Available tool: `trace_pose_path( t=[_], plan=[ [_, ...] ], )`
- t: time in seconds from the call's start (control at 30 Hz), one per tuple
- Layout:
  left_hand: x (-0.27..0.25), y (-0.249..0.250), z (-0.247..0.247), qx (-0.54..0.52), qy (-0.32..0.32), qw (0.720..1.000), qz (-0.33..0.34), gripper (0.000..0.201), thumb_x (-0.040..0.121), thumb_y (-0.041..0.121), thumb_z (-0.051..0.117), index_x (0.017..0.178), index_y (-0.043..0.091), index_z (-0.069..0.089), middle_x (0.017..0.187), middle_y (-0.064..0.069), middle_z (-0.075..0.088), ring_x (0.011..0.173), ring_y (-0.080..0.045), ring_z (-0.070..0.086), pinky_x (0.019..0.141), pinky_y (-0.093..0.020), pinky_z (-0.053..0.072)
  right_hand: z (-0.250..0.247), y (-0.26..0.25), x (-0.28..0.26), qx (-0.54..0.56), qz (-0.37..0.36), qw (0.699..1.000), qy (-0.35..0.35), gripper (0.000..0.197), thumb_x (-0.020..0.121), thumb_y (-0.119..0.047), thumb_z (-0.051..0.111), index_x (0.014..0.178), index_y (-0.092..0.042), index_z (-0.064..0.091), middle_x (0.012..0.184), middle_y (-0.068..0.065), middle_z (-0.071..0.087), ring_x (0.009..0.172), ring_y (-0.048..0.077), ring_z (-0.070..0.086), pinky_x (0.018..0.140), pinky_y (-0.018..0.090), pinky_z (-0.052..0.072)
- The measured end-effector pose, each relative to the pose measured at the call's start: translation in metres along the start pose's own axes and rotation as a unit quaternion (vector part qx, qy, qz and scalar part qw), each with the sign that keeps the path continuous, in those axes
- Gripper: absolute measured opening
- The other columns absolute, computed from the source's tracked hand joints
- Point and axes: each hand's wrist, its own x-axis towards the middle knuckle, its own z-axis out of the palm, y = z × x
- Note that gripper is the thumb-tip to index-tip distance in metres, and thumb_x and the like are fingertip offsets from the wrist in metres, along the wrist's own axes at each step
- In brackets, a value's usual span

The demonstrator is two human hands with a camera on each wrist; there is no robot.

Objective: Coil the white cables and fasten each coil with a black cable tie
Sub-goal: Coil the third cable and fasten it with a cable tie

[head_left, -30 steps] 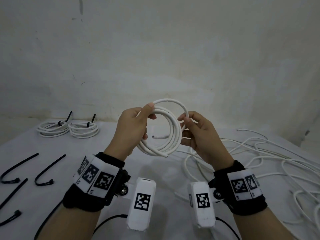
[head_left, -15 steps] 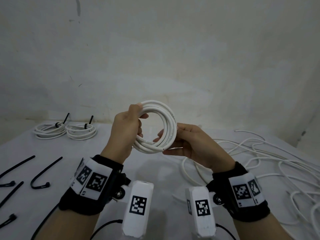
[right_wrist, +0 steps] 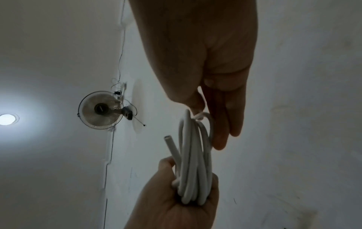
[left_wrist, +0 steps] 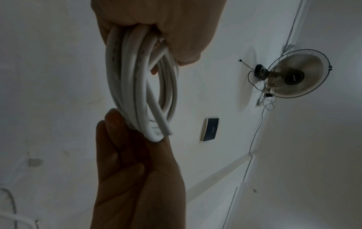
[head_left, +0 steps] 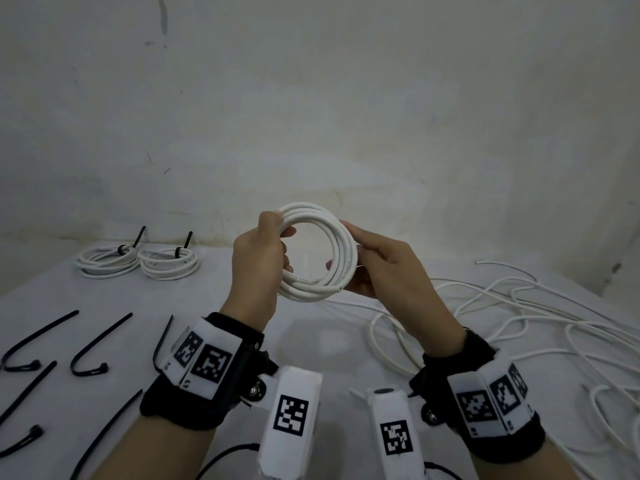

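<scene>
Smooth round white cable coil (head_left: 317, 252) of several loops, held upright in the air above the pale table (head_left: 311, 337), left hand (head_left: 258, 261) curled round its left side, right hand (head_left: 388, 268) cupping its right side with fingers closed about the loops. Left of the coil on the table: two flat tied coils (head_left: 138, 263) and curved black cable ties (head_left: 88, 348); right of it, loose white cables (head_left: 519, 306). Only in the wrist views: a cut cable end (right_wrist: 168, 137) jutting from the coil and a wall fan (left_wrist: 293, 75) beyond it.
</scene>
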Motion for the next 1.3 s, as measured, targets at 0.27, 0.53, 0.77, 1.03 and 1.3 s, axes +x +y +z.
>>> trace_pose_path(
  t=[0.27,0.53,0.77,1.03,1.3],
  plan=[
    [-0.008,0.000,0.009,-0.047,-0.056,0.996,-0.044,0.036,0.096,0.034,0.037,0.078,0.009,0.057,0.047,0.006,0.033,0.038,-0.009,0.033,0.048,-0.025,0.035,0.004,0.002,-0.003,-0.214,-0.130,0.965,0.083,0.014,0.085,-0.024,0.067,0.096,-0.034,0.067,0.068,0.009,0.066,0.067,0.028,0.061,0.066,0.034,0.048],
    [-0.017,0.001,0.013,-0.062,-0.098,0.993,-0.002,0.032,0.097,0.029,0.034,0.083,0.009,0.054,0.045,0.004,0.036,0.035,-0.011,0.042,0.045,-0.024,0.047,-0.002,0.007,0.001,-0.163,-0.109,0.972,0.131,0.021,0.084,-0.014,0.064,0.075,0.005,0.065,0.067,0.025,0.063,0.067,0.041,0.059,0.060,0.040,0.048],
    [-0.018,-0.001,0.014,-0.049,-0.088,0.995,0.000,0.036,0.097,0.030,0.033,0.077,0.008,0.053,0.042,0.006,0.033,0.033,-0.012,0.036,0.045,-0.025,0.040,0.003,-0.001,-0.001,-0.105,-0.080,0.987,0.090,0.011,0.091,-0.010,0.060,0.098,-0.009,0.068,0.082,0.009,0.071,0.068,0.013,0.071,0.066,0.038,0.059],
    [-0.017,-0.004,0.014,-0.007,-0.115,0.993,0.008,0.038,0.097,0.029,0.034,0.078,0.005,0.055,0.042,0.005,0.034,0.033,-0.011,0.035,0.041,-0.021,0.037,0.003,-0.006,0.003,-0.126,-0.108,0.982,0.087,0.017,0.095,-0.026,0.055,0.109,-0.023,0.065,0.070,0.006,0.063,0.047,0.015,0.064,0.047,0.018,0.048],
    [-0.012,-0.004,0.010,-0.057,-0.158,0.984,-0.058,0.049,0.098,0.049,0.034,0.083,0.009,0.057,0.043,0.004,0.033,0.033,-0.010,0.035,0.043,-0.020,0.039,0.004,0.000,0.004,-0.133,-0.121,0.977,0.116,0.016,0.096,-0.025,0.054,0.102,-0.019,0.067,0.062,-0.003,0.057,0.042,0.012,0.062,0.045,0.016,0.044]
  ],
)
